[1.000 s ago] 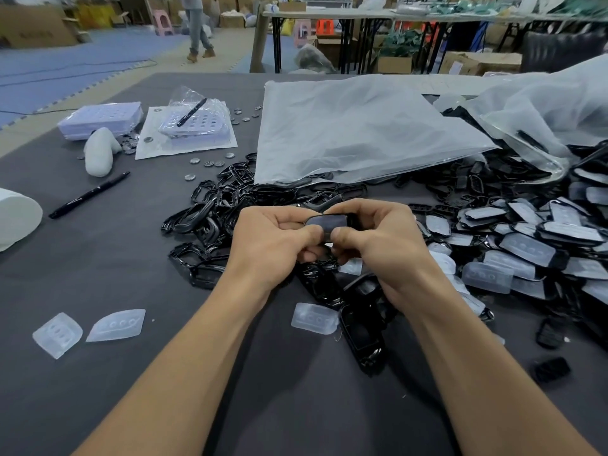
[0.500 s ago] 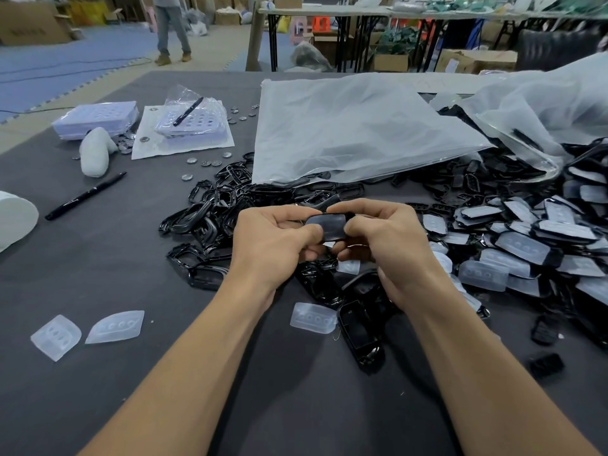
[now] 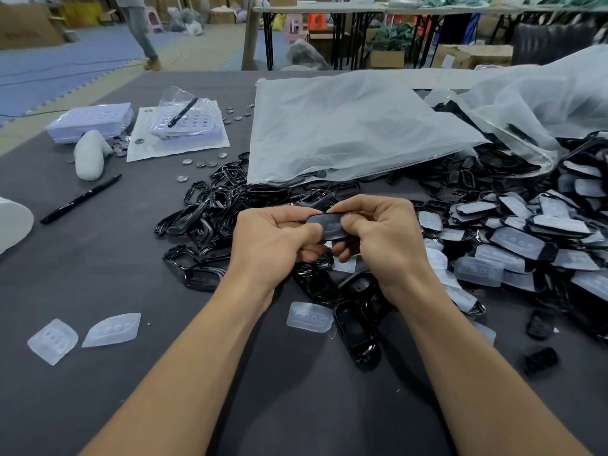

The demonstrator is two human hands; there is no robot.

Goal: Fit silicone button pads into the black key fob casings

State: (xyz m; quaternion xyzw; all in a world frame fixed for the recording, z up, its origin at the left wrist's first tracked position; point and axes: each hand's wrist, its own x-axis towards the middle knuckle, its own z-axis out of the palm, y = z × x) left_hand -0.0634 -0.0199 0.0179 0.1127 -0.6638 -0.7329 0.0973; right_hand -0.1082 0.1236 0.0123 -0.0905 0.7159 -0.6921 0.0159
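Both hands meet at the centre of the frame, above the grey table (image 3: 98,264). The left hand (image 3: 273,238) and the right hand (image 3: 378,238) each pinch one end of a black casing (image 3: 329,227), with thumbs on its near face and fingers curled behind and beneath. It is held roughly level, clear of the table. Faint button shapes show on its face, but I cannot tell whether a pad is fully seated.

Just below the hands, a loose pad (image 3: 309,316) lies flat on the table, beside more black shells. Two pads (image 3: 112,330) lie side by side at the lower left, well apart from the hands. A heap of empty casings (image 3: 210,205) spreads left of centre and behind the hands. Padded casings (image 3: 526,238) are piled along the right edge. A clear bag (image 3: 345,126) lies flat at upper centre, overlapping the far edge of the black heap. A pen (image 3: 80,199) lies at mid left.
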